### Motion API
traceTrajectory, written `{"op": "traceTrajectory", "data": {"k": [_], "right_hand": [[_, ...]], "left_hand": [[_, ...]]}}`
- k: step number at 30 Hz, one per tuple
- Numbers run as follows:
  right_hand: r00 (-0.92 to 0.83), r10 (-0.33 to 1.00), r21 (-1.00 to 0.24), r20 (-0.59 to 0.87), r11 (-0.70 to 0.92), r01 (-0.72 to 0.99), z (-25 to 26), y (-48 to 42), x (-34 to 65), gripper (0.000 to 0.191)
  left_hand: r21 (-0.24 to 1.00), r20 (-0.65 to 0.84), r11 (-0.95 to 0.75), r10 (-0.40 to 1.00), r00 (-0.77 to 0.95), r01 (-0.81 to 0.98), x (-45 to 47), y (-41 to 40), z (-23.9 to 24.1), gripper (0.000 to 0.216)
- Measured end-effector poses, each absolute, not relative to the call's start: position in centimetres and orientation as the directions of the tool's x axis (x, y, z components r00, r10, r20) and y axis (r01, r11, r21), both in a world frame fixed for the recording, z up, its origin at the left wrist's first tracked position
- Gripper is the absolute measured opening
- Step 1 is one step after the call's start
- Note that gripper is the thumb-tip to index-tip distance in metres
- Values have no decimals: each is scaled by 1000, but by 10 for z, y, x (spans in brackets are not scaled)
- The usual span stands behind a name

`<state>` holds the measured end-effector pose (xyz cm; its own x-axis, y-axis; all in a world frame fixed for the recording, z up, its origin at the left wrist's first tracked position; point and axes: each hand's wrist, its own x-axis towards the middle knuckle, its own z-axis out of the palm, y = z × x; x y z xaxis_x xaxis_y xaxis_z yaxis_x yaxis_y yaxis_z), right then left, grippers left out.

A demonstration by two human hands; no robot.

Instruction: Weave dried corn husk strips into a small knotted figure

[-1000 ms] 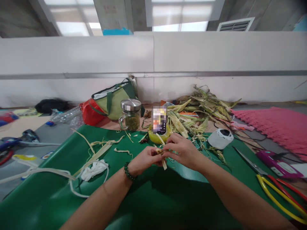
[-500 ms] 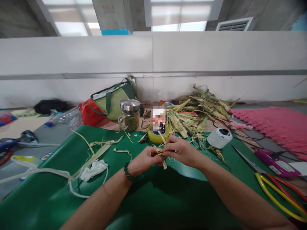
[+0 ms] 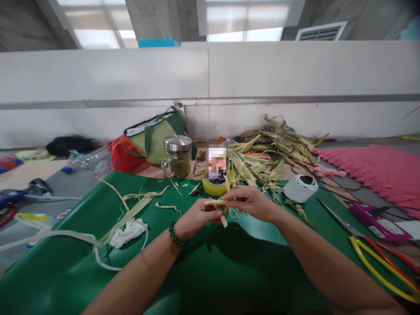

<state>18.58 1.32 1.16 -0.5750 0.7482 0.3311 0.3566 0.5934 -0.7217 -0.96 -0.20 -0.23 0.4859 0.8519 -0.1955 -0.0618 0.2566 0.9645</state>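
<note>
Between both hands are narrow, pale strips of corn husk, crossing one another. My left hand, below a green bead bracelet, pinches them from the left. From the right, my right hand grips the strips with thumb and fingers. One strip end points up toward the yellow tape roll, another hangs below the fingers. How the strips are joined is hidden by my fingertips. A phone with a blurred screen leans upright at the tape roll, just beyond my hands.
Corn husks are heaped behind to the right. A lidded glass jar and green bag stand at back left. Loose husk strips and crumpled white tissue lie left. At right are a white roll and large scissors.
Both hands have shifted slightly, and the fingers have changed their hold. A strip now lies level across the left fingers, and the upward strip end stands more upright.
</note>
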Motion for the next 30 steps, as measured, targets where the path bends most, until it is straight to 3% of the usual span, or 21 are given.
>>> {"op": "traceTrajectory", "data": {"k": [4, 6, 14, 17, 21, 30], "right_hand": [[-539, 765, -398, 354, 644, 654, 16, 0, 182, 18], [-521, 792, -351, 319, 609, 711, 18, -6, 177, 15], [-445, 846, -683, 293, 511, 521, 16, -1, 173, 20], [-451, 852, -778, 265, 466, 422, 15, 1, 175, 10], [-478, 820, -772, 314, 514, 374, 11, 2, 175, 11], [-391, 844, -697, 367, 528, 485, 10, 3, 175, 16]], "left_hand": [[968, -204, 248, 859, 469, -34, -8, -2, -4, 33], [973, -195, 230, 860, 471, -17, -7, -2, -4, 30], [973, -182, 228, 870, 459, -47, -7, -3, -3, 26], [967, -196, 248, 874, 445, -60, -7, -2, -3, 28], [967, -188, 243, 880, 436, -72, -8, -2, -2, 31], [975, -139, 201, 884, 447, -94, -9, -2, -2, 35]]}}
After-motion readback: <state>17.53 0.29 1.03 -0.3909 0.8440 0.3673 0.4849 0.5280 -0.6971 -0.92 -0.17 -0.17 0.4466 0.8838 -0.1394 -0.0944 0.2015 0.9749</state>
